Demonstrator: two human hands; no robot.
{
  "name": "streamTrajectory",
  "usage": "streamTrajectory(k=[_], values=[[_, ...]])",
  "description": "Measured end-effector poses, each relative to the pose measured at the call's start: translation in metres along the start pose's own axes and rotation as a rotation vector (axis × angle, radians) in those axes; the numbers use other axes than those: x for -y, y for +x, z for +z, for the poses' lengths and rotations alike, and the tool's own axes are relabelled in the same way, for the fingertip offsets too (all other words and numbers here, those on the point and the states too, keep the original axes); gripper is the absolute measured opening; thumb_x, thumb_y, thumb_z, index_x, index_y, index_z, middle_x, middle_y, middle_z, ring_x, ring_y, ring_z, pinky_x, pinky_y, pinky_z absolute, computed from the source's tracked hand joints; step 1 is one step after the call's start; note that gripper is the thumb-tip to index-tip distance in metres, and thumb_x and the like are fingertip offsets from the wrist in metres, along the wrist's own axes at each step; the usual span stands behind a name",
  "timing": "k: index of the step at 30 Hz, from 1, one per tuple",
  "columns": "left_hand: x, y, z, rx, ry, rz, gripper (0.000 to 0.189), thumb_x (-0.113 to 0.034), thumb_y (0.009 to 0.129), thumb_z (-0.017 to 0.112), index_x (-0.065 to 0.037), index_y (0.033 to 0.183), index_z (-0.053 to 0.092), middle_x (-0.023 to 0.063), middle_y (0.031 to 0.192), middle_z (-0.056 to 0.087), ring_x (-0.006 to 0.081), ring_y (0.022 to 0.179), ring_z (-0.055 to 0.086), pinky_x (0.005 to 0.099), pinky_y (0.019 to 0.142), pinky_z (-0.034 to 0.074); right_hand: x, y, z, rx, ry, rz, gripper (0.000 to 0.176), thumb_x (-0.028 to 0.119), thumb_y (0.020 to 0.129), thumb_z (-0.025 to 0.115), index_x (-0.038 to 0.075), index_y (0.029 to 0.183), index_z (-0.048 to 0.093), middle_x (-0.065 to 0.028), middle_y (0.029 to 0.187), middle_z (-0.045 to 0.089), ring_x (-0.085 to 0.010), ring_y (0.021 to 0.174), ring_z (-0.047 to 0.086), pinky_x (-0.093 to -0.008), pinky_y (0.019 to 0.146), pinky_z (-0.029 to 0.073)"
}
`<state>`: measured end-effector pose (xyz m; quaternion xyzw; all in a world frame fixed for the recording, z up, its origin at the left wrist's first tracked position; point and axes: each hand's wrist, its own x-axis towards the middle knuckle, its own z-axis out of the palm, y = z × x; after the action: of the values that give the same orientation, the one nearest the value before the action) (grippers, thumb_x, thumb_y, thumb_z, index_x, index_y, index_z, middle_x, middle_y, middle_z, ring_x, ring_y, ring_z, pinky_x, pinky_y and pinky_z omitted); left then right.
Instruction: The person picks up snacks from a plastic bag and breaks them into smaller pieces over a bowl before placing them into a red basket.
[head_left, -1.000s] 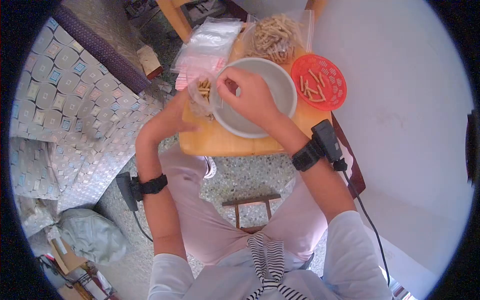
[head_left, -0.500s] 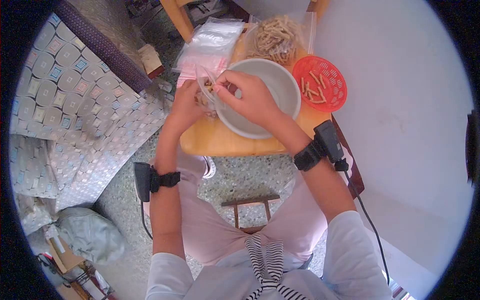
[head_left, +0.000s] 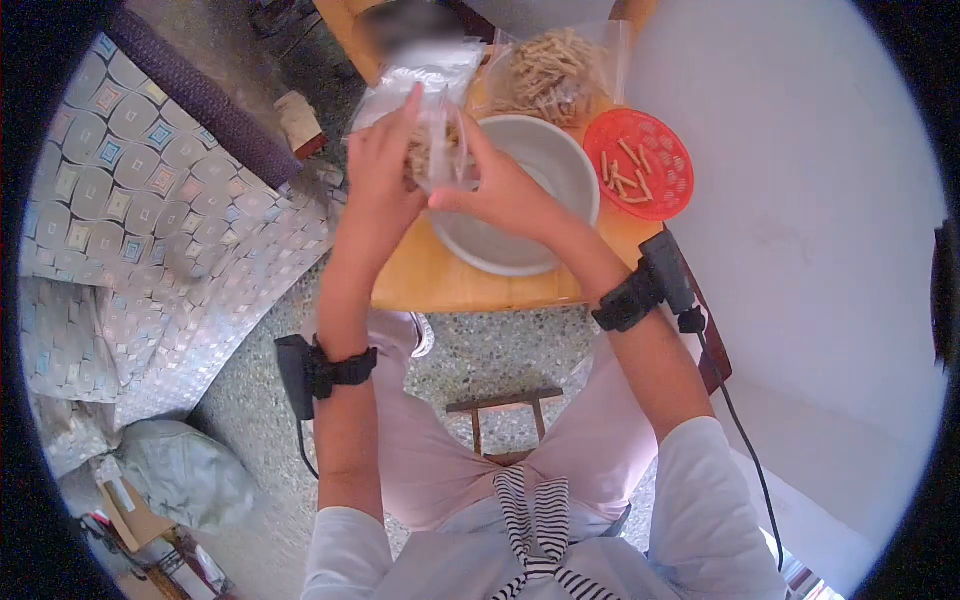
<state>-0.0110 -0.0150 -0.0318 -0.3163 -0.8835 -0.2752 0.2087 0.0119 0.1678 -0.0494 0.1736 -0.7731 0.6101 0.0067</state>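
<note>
A small clear plastic bag [head_left: 440, 150] with short tan sticks inside is held up between my two hands, over the left rim of a whitish bowl [head_left: 515, 268]. My left hand [head_left: 382, 165] wraps the bag's left side, its index finger pointing up along it. On the other side, my right hand [head_left: 500, 195] grips the bag between thumb and fingers. The bowl's left part is hidden behind my right hand.
A red plastic basket [head_left: 672, 188] with several tan sticks stands right of the bowl. Behind it lies a large clear bag [head_left: 560, 75] full of sticks. Flat plastic bags [head_left: 435, 65] lie at the back left of the wooden chair seat [head_left: 450, 285]. A white wall [head_left: 800, 200] borders the right.
Both hands have risen slightly with the small bag. My right hand has gone from pinching at the bag's opening to gripping its side, and the left fingers have straightened upward.
</note>
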Motion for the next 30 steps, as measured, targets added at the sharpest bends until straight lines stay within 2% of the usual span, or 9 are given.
streamTrajectory(k=[4,8,10,11,15,18,26,28,30], values=[[-0.023,0.008,0.014,-0.014,-0.036,-0.002,0.097,0.001,0.066,0.078,-0.013,0.153,0.039,0.0153,0.138,0.053,0.0346,0.127,0.046,0.0460,0.108,0.034,-0.008,0.006,-0.011,-0.063,0.200,-0.008,0.105,0.043,0.077,0.083,0.001,0.154,0.025,-0.0236,0.137,0.056,-0.0332,0.127,0.056,-0.0387,0.107,0.044],[-0.024,0.009,0.013,-0.029,-0.283,-0.090,0.084,-0.007,0.077,0.074,-0.011,0.153,0.039,0.0170,0.145,0.047,0.0335,0.134,0.041,0.0432,0.109,0.035,-0.033,0.012,-0.025,-0.153,0.267,0.235,0.094,0.035,0.078,0.084,-0.001,0.149,0.035,-0.0194,0.133,0.058,-0.0290,0.122,0.058,-0.0386,0.104,0.046],[-0.008,0.004,0.018,-0.091,-0.308,-0.154,0.076,-0.011,0.084,0.072,-0.010,0.153,0.040,0.0176,0.146,0.047,0.0319,0.134,0.043,0.0410,0.107,0.040,-0.024,0.010,-0.030,-0.262,0.260,0.216,0.070,0.026,0.085,0.079,0.004,0.141,0.044,-0.0063,0.120,0.062,-0.0136,0.103,0.062,-0.0303,0.075,0.056],[0.002,0.000,0.022,-0.102,-0.390,-0.314,0.067,-0.016,0.090,0.069,-0.008,0.151,0.042,0.0163,0.141,0.051,0.0275,0.127,0.049,0.0378,0.101,0.044,-0.018,0.010,-0.031,-0.263,0.261,0.216,0.070,0.026,0.085,0.079,0.004,0.141,0.044,-0.0063,0.120,0.062,-0.0136,0.103,0.062,-0.0303,0.075,0.056],[-0.005,0.000,0.013,0.058,-0.769,-0.656,0.050,-0.025,0.100,0.063,-0.003,0.143,0.051,0.0106,0.123,0.065,0.0152,0.105,0.063,0.0294,0.087,0.052,0.002,0.009,-0.031,-0.228,0.362,0.195,0.068,0.025,0.085,0.079,0.004,0.141,0.046,-0.0060,0.119,0.062,-0.0140,0.104,0.062,-0.0306,0.081,0.054],[-0.013,0.004,0.011,-0.056,-0.887,-0.637,0.045,-0.025,0.100,0.063,-0.001,0.138,0.056,0.0068,0.114,0.068,0.0126,0.100,0.064,0.0283,0.086,0.052,0.003,0.009,-0.034,-0.187,0.330,0.161,0.069,0.026,0.084,0.080,0.004,0.140,0.047,-0.0060,0.120,0.062,-0.0142,0.106,0.061,-0.0302,0.086,0.051],[-0.014,-0.001,0.025,-0.021,-0.703,-0.552,0.043,-0.019,0.095,0.070,-0.003,0.134,0.061,0.0080,0.114,0.068,0.0150,0.098,0.067,0.0278,0.083,0.053,-0.005,-0.001,-0.039,-0.202,0.226,0.256,0.080,0.029,0.079,0.085,0.003,0.143,0.045,-0.0083,0.126,0.060,-0.0179,0.116,0.058,-0.0329,0.098,0.046],[-0.017,-0.001,0.026,0.003,-0.693,-0.587,0.043,-0.018,0.093,0.072,-0.003,0.132,0.063,0.0082,0.113,0.068,0.0154,0.098,0.068,0.0276,0.082,0.053,0.001,-0.002,-0.039,-0.174,0.365,0.305,0.096,0.034,0.071,0.091,-0.002,0.144,0.040,-0.0165,0.132,0.058,-0.0249,0.122,0.056,-0.0366,0.105,0.044],[-0.019,0.002,0.024,-0.024,-0.670,-0.559,0.040,-0.018,0.090,0.075,-0.005,0.127,0.068,0.0075,0.110,0.068,0.0147,0.093,0.067,0.0277,0.079,0.053,-0.005,-0.002,-0.038,-0.169,0.329,0.264,0.090,0.033,0.074,0.089,0.000,0.144,0.042,-0.0140,0.132,0.058,-0.0217,0.120,0.056,-0.0348,0.103,0.044]])
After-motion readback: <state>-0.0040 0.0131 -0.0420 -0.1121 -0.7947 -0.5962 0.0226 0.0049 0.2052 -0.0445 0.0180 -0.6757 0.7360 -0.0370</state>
